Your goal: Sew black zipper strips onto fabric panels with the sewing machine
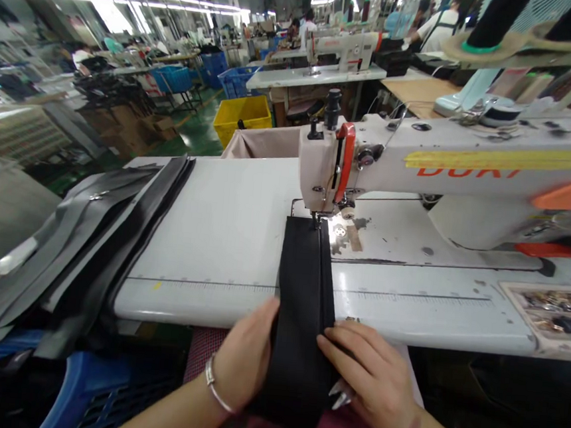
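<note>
A long black fabric strip [301, 295] runs from under the presser foot [317, 221] of a sewing machine [396, 150] over the table's front edge, its lower end hanging above my lap. My left hand [246, 354] grips the strip's left edge, with part of the fingers hidden behind it. On the other side my right hand [371, 371] is closed on the right edge, fingertips lying on the folded layer. A small metal tool, possibly thread snips [342, 395], pokes out below the right palm; its handle is hidden.
Black and grey fabric strips [109, 225] are piled over the table's left end. Below them stands a blue basket [100, 391]. A small-parts tray [557, 311] is set into the table at right. A yellow bin [242, 117] stands beyond the table.
</note>
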A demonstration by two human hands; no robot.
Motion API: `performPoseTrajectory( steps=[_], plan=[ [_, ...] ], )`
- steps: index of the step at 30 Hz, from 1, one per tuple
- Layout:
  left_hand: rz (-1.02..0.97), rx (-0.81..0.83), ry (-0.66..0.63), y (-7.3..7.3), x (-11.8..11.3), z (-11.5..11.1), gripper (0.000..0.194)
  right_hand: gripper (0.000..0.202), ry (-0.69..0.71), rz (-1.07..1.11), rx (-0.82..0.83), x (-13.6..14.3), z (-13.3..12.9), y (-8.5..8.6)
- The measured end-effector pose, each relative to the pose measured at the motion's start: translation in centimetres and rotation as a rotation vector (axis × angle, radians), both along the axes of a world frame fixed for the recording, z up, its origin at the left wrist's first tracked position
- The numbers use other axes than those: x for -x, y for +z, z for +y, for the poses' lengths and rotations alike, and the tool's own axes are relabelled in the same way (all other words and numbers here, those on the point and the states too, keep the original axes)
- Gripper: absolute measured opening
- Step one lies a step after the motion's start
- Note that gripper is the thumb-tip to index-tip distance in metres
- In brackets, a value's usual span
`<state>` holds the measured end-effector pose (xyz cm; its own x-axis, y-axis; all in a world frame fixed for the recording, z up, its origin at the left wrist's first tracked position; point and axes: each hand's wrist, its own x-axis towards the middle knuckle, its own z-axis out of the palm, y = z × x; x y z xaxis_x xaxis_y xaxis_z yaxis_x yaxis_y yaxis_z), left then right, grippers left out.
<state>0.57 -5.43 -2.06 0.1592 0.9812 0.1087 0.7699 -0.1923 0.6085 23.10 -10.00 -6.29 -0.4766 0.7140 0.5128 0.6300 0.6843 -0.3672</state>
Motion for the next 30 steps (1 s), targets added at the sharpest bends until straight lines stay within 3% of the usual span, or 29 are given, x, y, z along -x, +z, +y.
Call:
performPoseTrajectory(
  steps=[2, 5, 7, 9, 13, 22, 30],
  plan=[
    [0.078, -0.132, -0.158, 0.8, 0.7, 2.0, 0.039, 0.048, 0.039, -0.046, 0.017, -0.4, 0.0, 0.6],
    [0.336, -0.279, -0.645, 1.3, 0.9, 5.7, 0.06, 0.043, 0.099, -0.077, -0.022, -0.9, -0.1, 1.2],
    [0.466, -0.235, -0.906, 1.3, 0.6, 7.7, 0.069, 0.04, 0.134, -0.075, -0.092, -1.1, -0.3, 1.4],
    [0.498, -0.157, -1.009, 1.4, 0.4, 8.9, 0.082, 0.039, 0.128, -0.065, -0.153, -1.2, -0.6, 1.5],
    [0.481, -0.092, -1.038, 1.7, 0.2, 9.2, 0.098, 0.035, 0.091, -0.087, -0.192, -1.4, -0.9, 1.7],
    [0.466, -0.101, -1.012, 1.7, 0.0, 9.6, 0.093, 0.033, 0.092, -0.03, -0.255, -1.4, 0.6, 1.8],
    [0.43, -0.122, -1.025, 1.4, -0.1, 10.3, 0.095, 0.033, 0.061, -0.018, -0.208, -1.1, 1.0, 1.6]
  ],
)
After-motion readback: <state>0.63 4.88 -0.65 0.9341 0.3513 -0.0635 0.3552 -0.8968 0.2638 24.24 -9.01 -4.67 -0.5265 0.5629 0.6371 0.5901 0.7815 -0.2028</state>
